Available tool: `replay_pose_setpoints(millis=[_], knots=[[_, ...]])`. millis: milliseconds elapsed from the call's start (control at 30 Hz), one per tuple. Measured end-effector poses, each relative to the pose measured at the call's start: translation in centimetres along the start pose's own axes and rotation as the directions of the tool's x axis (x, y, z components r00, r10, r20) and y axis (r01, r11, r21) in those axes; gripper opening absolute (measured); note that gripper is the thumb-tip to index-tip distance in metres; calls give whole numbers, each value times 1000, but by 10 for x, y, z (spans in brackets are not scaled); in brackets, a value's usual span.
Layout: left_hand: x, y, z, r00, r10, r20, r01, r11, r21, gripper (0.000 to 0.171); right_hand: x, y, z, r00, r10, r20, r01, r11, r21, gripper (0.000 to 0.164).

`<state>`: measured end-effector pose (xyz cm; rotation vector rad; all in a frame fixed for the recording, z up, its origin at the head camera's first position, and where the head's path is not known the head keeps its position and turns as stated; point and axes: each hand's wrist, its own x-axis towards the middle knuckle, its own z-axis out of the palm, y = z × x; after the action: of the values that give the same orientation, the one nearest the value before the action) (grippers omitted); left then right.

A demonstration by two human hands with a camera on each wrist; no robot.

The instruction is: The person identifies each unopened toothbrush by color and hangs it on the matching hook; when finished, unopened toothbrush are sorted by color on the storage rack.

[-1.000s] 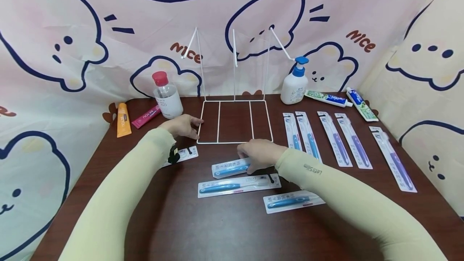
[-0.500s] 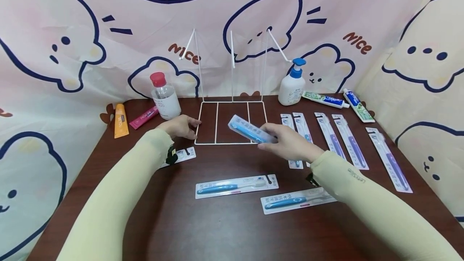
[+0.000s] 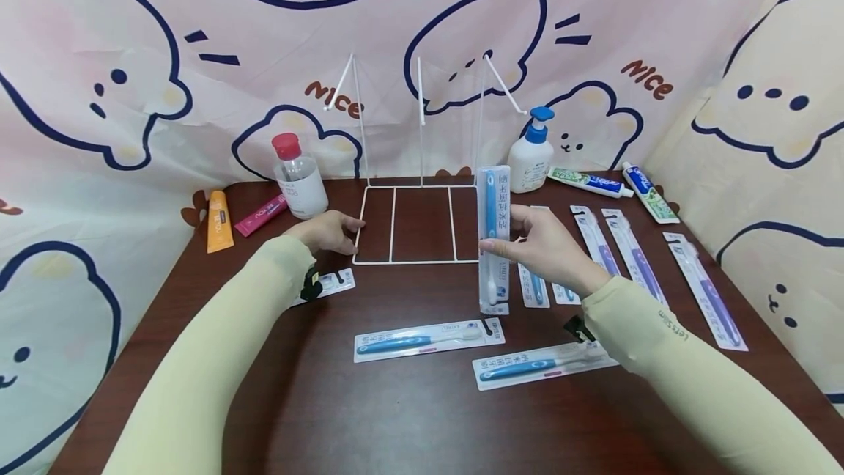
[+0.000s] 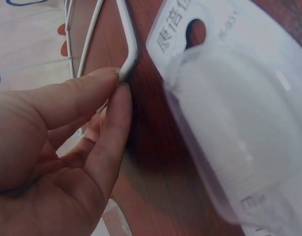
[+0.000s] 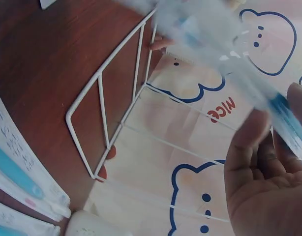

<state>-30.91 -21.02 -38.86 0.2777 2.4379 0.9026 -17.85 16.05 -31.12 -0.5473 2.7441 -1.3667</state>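
My right hand (image 3: 550, 244) holds up a packaged blue toothbrush (image 3: 491, 200), its pack vertical and its hanging hole at the bottom. In the right wrist view, thumb and fingers pinch that pack (image 5: 281, 110), partly blurred. Before me stands a white wire rack (image 3: 415, 263) with three hooked arms at its top. My left hand (image 3: 330, 232) is at the rack's left side. Up close in the left wrist view, thumb and forefinger pinch the bent white wire (image 4: 130, 37) of its base. Another toothbrush pack (image 3: 336, 283) lies partly hidden under the left wrist.
Two blue toothbrush packs, one in the middle (image 3: 428, 339) and one (image 3: 527, 368) nearer me, lie flat. More blue and purple packs (image 3: 636, 255) line the right. A pump bottle (image 3: 530, 160), toothpaste tubes (image 3: 590, 182), a red-capped bottle (image 3: 303, 185) and small tubes (image 3: 220, 222) stand or lie behind.
My right hand has picked the blue toothbrush pack up off the table, moved it right and turned it from lying sideways to vertical. The left hand stays at the rack's base.
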Motion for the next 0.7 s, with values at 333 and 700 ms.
replay_pose_setpoints(millis=[333,700], knots=[[-3,1,0,999,34,-3,-33,999,8,68,-4,-6,0,991,-62,-115,73,992,101,69],[-1,2,2,1000,-12,-10,12,1000,11,66,-12,-17,1,972,-197,-128,207,976,68,40]])
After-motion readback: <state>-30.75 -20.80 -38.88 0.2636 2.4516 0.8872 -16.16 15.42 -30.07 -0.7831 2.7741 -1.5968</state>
